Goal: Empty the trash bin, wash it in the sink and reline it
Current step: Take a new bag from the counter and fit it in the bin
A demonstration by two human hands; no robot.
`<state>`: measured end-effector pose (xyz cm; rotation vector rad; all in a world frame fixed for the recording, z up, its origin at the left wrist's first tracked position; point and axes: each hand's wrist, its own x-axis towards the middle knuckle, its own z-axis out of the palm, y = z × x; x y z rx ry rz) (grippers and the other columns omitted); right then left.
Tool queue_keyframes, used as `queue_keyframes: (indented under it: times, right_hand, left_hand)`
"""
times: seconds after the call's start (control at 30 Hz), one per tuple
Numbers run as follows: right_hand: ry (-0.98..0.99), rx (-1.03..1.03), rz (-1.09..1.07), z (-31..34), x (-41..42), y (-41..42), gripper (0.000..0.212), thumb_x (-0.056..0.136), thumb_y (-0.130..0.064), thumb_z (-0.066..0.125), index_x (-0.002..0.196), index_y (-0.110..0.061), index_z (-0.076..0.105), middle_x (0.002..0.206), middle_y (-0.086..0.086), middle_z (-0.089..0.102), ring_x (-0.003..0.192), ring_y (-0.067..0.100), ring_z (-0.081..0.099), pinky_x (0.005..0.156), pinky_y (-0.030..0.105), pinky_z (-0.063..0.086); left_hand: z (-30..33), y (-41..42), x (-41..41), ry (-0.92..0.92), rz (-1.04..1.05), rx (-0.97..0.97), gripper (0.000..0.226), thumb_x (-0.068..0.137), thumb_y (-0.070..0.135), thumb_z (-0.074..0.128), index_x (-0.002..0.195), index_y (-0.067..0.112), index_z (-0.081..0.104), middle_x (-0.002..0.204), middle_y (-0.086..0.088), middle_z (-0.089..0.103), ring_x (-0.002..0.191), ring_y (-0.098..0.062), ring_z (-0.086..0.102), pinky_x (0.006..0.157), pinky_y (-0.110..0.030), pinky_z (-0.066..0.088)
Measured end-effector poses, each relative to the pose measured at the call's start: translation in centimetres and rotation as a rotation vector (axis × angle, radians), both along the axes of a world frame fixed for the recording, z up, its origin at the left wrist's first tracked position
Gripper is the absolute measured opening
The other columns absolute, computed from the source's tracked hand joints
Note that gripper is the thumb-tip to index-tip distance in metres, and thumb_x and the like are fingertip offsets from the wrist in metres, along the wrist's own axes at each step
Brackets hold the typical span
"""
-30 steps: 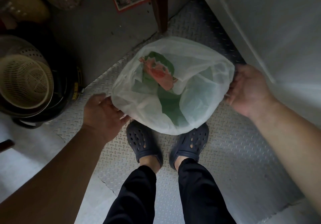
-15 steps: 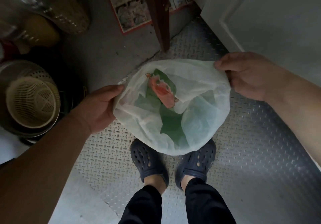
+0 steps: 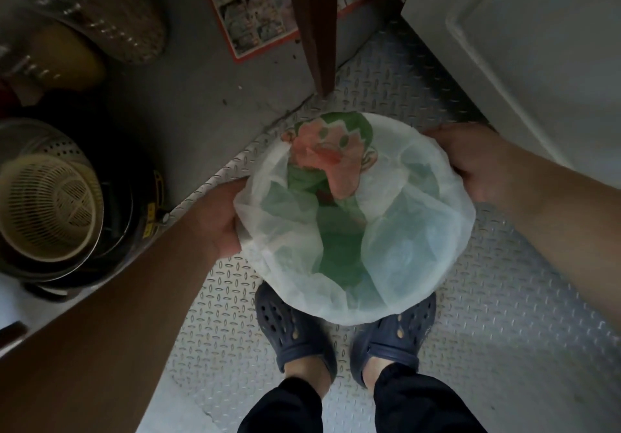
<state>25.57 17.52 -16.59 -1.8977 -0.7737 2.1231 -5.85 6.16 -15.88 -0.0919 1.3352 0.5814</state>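
Left hand [image 3: 218,220], right hand [image 3: 477,163], gripping lined trash bin [image 3: 353,231]

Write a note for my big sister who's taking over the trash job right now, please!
Left hand grips the left edge of the white bag; right hand grips its right edge. The bag is held over the metal floor plate, above your shoes, with green and orange trash inside. The bin itself isn't visible. Left: dump the bag, wash the bin, reline it.
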Motion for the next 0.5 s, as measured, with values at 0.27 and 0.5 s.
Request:
queue_keyframes:
  times: [0.27,0.5]
  right_hand:
    - [-0.216,0.183,-0.175,1.8,2.3,-1.1,0.012,0.071,-0.029,0.072,0.071,-0.017,0.075,0.077,0.003,0.071,0.069,0.017,0.064,0.064,0.034,0.052]
    - [0.003,-0.046,-0.135,4.5,4.2,-6.6,0.038,0.090,-0.047,0.060,0.101,-0.013,0.072,0.103,0.010,0.073,0.090,0.027,0.069,0.075,0.040,0.058]
  left_hand:
    - [0.4,-2.8,-0.4,0.448,0.178,-0.033,0.028,0.086,0.037,0.068,0.109,0.023,0.075,0.110,0.003,0.074,0.099,-0.019,0.065,0.090,-0.036,0.048]
    - [3.6,-8.4,0.8,0.126,0.278,-0.024,0.046,0.094,0.057,0.055,0.104,0.017,0.075,0.103,-0.003,0.076,0.094,-0.022,0.074,0.085,-0.043,0.056]
